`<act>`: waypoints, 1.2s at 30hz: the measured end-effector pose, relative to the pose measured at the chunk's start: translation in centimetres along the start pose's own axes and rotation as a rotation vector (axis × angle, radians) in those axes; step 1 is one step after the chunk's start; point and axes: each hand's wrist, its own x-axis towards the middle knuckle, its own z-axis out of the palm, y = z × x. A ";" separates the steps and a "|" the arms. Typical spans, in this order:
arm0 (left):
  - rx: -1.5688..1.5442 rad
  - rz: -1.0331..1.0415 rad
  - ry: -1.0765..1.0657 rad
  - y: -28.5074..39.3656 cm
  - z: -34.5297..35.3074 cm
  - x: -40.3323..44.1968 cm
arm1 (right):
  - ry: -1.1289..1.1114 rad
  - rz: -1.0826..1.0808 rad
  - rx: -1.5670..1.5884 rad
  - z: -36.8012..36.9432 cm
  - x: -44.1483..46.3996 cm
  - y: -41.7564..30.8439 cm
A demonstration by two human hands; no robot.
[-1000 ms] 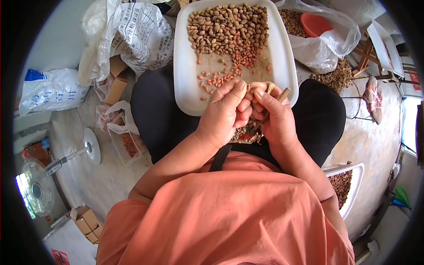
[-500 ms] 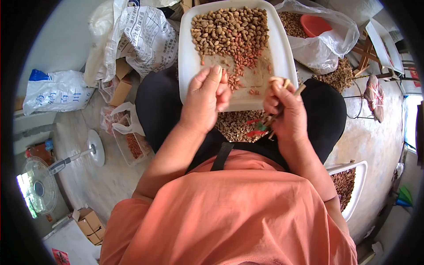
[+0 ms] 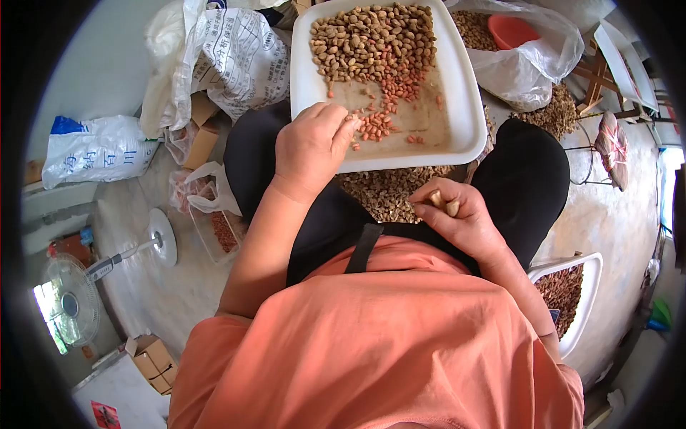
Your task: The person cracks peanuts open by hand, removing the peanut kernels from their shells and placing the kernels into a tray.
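A white tray (image 3: 463,107) rests at my knees, with unshelled peanuts (image 3: 371,39) heaped at its far end and reddish peanut kernels (image 3: 375,125) scattered nearer. My left hand (image 3: 313,146) is over the tray's near left corner, thumb and fingertips pinched together beside the kernels. Whatever the pinch holds is hidden. Below the tray's near edge, above my lap, my right hand (image 3: 461,220) curls around pale peanut shells (image 3: 444,203) that show between thumb and fingers. The red-handled tool cannot be seen now.
Broken shells (image 3: 389,193) lie between my legs under the tray. At right stands a plastic bag of peanuts (image 3: 475,32) with a red bowl (image 3: 513,32). A white bin of kernels (image 3: 561,297) is by my right elbow. A fan (image 3: 71,304) stands left.
My right hand has dropped toward my lap, and the red-handled tool in it has gone from sight. My left hand has shifted left and turned palm down. The view has tilted slightly.
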 end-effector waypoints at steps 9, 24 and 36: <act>-1.232 -0.674 -0.314 -0.7 -1.9 0.4 | -0.154 -0.032 -0.247 0.7 0.4 0.2; -1.285 -0.720 -0.374 -1.3 -1.5 0.9 | -0.007 0.012 -0.129 -3.3 5.3 -7.1; -1.062 -0.654 -0.276 -1.2 -0.6 2.4 | -0.017 -0.132 -0.279 -5.6 15.4 -4.7</act>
